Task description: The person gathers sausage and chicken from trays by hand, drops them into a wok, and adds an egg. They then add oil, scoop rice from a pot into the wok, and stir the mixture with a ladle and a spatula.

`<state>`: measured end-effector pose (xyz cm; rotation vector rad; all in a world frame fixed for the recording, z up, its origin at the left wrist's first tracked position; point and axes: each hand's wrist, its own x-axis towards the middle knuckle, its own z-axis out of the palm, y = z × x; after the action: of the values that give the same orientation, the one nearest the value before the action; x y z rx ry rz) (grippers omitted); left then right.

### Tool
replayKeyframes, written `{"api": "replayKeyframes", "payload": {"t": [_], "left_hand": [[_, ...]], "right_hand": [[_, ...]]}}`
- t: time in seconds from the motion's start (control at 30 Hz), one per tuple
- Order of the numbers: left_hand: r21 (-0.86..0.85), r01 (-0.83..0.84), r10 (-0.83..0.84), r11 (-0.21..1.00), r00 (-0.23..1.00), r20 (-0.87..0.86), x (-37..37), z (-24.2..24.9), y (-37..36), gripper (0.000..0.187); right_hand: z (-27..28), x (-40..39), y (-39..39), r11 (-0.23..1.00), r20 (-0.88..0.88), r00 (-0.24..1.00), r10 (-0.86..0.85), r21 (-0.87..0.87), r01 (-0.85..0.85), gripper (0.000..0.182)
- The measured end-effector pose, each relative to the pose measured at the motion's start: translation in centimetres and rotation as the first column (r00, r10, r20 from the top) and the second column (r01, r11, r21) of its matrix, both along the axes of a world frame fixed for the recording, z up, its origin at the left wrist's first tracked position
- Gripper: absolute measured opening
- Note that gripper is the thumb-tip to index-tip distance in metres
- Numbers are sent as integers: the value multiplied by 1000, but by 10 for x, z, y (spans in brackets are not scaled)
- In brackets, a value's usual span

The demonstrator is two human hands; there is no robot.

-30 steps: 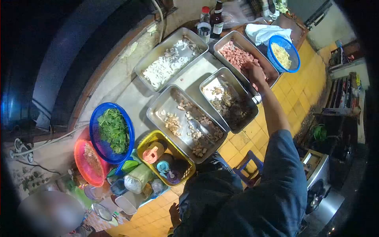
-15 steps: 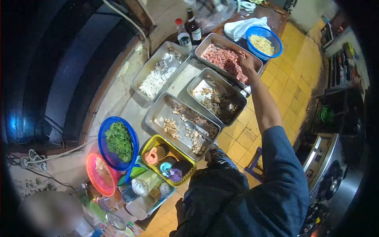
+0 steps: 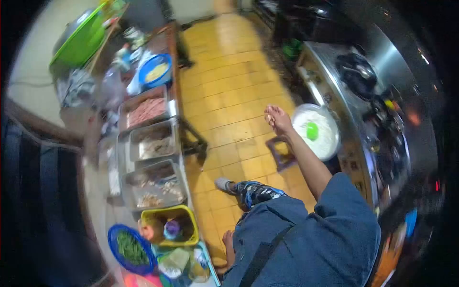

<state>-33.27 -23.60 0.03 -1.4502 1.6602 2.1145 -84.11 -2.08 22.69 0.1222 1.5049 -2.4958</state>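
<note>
My right hand [image 3: 278, 118] is raised over the yellow floor, just left of a white tub [image 3: 327, 138] with a bright green round thing [image 3: 312, 130] in it. Its fingers are curled around small pale bits, too blurred to name. My left hand [image 3: 229, 243] hangs low beside my body, its fingers not clearly visible. On the table at left, a metal tray of pink meat pieces [image 3: 148, 111] stands behind a tray of dark pieces [image 3: 155, 147] and a tray of pale pieces [image 3: 150, 197].
A blue basket of yellow strips [image 3: 157, 71] stands at the table's far end. Nearer are a yellow basket [image 3: 193, 225] and a blue basket of greens [image 3: 131, 248]. A purple stool [image 3: 282, 165] is on the floor. A stove with a dark pan [image 3: 356, 79] lines the right.
The view has swung right, bringing the white tub and stove into sight. My right hand has left the meat tray and moved over to beside the tub.
</note>
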Motion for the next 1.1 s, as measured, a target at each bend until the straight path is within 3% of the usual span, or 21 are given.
{"api": "replayKeyframes", "payload": {"t": [0.03,0.07,0.1,0.17,0.23,0.3,0.4,0.43,0.5,0.57,0.63,0.7,0.73,0.77,0.83,0.9,0.97,1.0,1.03,1.07,1.1], "left_hand": [[-11,96,-97,995,995,-24,-7,-7,2,31],[-43,177,-179,983,983,-46,-19,-8,7,30],[26,161,-162,987,986,47,-30,-1,12,26],[159,102,-138,982,962,235,-60,33,25,19],[183,160,-213,970,922,322,-72,30,35,15],[241,237,-311,941,886,344,-79,5,34,14],[190,504,-539,843,790,294,-100,-27,39,13],[256,435,-500,863,804,321,-113,-33,41,14],[382,267,-415,885,824,385,-140,-44,49,18],[347,285,-421,893,804,421,-166,-40,72,21],[194,323,-366,927,892,266,-184,-25,111,20],[165,293,-330,942,900,286,-205,-21,154,21],[168,312,-348,935,897,273,-213,-18,180,20],[160,337,-369,928,890,269,-215,-11,196,20],[108,335,-352,936,899,262,-221,6,244,22],[169,502,-528,849,821,215,-234,4,284,31],[190,535,-567,823,792,225,-245,10,318,40],[182,556,-585,811,780,221,-248,13,331,42],[173,579,-604,797,766,217,-253,18,344,45],[145,638,-654,756,731,193,-258,24,353,41],[145,647,-663,749,723,196,-261,25,353,41]], "right_hand": [[-6,36,54,997,42,997,-66,39,64,21],[-5,69,109,969,98,967,-236,102,226,18],[-6,105,161,913,155,904,-398,162,374,16],[-15,176,259,795,75,794,-603,136,591,11],[-12,247,339,662,30,661,-750,29,749,9],[-3,296,384,384,-90,408,-908,206,900,12],[2,328,463,210,-21,213,-977,109,972,15],[2,329,494,187,-15,189,-982,100,977,15],[7,319,547,235,-91,224,-970,-151,960,18],[28,295,597,113,32,120,-992,-186,976,13],[23,275,661,129,20,134,-991,-164,978,13],[7,254,723,211,-10,219,-976,-313,926,13],[2,243,747,195,44,201,-979,-124,973,15],[-15,234,774,244,-64,241,-968,-47,969,14],[1,223,786,258,233,246,-941,24,966,11],[17,212,790,211,291,186,-939,57,976,11],[2,217,811,172,340,129,-932,98,980,14],[-27,228,829,308,140,275,-951,391,867,20],[-30,234,827,335,-11,458,-889,666,666,35],[-33,245,820,191,-46,607,-793,928,320,38],[-21,256,797,-57,4,736,-677,997,-58,41]]}}
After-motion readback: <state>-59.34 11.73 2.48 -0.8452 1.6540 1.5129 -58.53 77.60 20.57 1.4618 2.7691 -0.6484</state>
